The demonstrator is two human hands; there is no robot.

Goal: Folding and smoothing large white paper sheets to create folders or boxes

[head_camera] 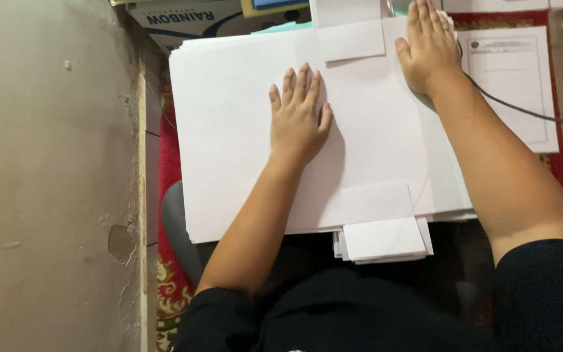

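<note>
A large stack of white paper sheets [229, 143] lies flat in front of me. My left hand [298, 117] rests palm down on the middle of the top sheet, fingers spread. My right hand [428, 49] presses flat on the far right corner of the stack, fingers together and pointing away from me. A narrower folded strip of white paper [379, 202] runs across the stack from far to near. Its near end [386, 240] sticks out over the edge toward my lap.
A printed document [513, 85] lies to the right on a red patterned rug [171, 143]. A dark cable [522, 111] crosses it. A cardboard box [184, 19] sits at the far edge. A bare wall [47, 176] fills the left side.
</note>
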